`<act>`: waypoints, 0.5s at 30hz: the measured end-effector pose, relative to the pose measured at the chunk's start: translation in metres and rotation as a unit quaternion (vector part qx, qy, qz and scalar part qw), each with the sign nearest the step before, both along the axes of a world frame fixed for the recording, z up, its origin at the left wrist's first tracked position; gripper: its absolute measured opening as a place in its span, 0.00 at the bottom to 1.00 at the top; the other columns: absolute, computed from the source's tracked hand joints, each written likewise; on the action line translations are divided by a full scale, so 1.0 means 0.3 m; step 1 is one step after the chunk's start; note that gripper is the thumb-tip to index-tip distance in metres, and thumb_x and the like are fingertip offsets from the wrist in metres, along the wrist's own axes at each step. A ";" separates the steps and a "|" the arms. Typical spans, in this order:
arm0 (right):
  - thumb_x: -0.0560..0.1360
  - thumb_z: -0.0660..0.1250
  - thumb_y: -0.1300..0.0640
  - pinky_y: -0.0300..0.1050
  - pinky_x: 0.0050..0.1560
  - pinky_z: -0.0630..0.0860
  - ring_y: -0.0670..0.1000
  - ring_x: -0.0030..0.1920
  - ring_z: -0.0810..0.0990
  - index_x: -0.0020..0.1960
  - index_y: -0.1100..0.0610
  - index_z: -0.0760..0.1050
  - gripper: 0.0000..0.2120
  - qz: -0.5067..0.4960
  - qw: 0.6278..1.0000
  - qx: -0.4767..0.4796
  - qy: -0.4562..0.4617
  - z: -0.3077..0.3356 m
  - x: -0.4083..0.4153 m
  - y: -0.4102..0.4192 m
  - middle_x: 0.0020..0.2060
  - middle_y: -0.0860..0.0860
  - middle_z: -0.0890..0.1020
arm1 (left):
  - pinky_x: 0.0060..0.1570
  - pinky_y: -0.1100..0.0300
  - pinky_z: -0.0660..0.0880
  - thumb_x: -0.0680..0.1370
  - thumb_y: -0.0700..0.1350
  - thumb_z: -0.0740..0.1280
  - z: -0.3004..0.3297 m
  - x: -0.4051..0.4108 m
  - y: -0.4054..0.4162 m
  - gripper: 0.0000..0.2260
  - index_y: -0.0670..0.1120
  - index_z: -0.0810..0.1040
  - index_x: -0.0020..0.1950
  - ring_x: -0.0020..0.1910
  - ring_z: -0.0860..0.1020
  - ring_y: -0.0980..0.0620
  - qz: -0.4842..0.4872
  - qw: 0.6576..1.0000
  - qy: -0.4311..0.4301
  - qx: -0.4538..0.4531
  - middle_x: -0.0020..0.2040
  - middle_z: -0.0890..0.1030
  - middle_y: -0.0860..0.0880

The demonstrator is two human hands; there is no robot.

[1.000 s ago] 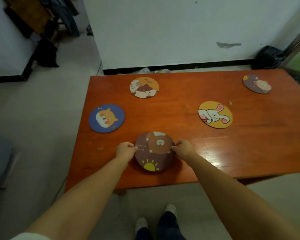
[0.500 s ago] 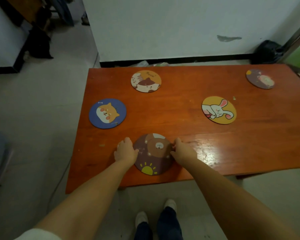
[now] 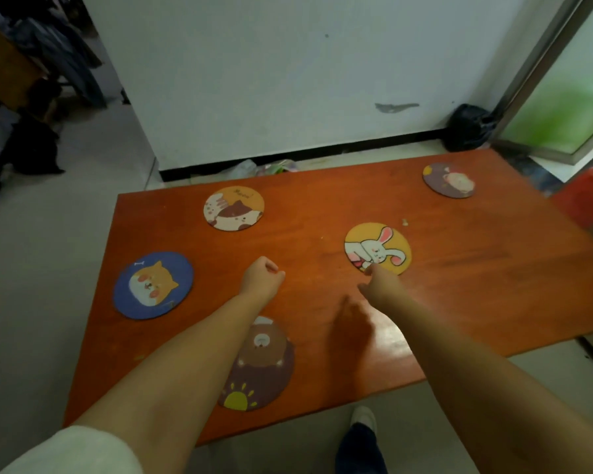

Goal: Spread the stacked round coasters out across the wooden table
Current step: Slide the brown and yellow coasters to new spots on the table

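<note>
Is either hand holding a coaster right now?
No: the left hand is an empty loose fist, and the right hand only reaches toward the rabbit coaster.

Left forearm [image 3: 172,367] hiding the bear coaster [image 3: 266,367] left side, right hand [image 3: 382,289] motion-blurred, fingertips unclear

A pale wall [image 3: 288,73] stands ahead of me, with a black skirting strip [image 3: 302,155] along its foot and a grey scuff mark [image 3: 396,107] low on the right. Beside it slumps a black bag [image 3: 468,131], next to a metal-framed door [image 3: 558,80] with green-tinted glass. The floor [image 3: 48,241] is light grey. Far left, dark clothes [image 3: 65,63] hang in a dim corner.
</note>
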State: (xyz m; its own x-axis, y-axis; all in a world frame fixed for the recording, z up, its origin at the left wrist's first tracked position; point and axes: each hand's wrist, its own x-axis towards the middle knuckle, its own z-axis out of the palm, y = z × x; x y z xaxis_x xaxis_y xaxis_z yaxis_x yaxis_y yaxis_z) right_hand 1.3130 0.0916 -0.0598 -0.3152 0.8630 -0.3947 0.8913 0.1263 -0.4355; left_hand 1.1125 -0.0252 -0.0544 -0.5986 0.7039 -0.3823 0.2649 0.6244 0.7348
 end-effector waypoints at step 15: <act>0.77 0.63 0.56 0.50 0.58 0.74 0.63 0.61 0.77 0.65 0.65 0.71 0.19 -0.011 0.998 -0.054 -0.011 -0.120 0.231 0.651 0.60 0.63 0.80 | 0.52 0.56 0.73 0.78 0.39 0.63 -0.135 0.305 0.599 0.12 0.40 0.77 0.60 0.61 0.76 0.41 0.108 0.986 0.003 -0.123 0.62 0.79 0.41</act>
State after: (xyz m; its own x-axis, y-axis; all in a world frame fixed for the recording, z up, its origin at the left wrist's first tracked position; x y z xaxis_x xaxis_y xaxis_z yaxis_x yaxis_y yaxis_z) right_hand 1.3823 0.2869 -0.0956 -0.2862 0.8223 -0.4918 0.9030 0.0599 -0.4254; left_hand 1.2040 0.1546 -0.0948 -0.7278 0.4455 -0.5214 0.1096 0.8261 0.5528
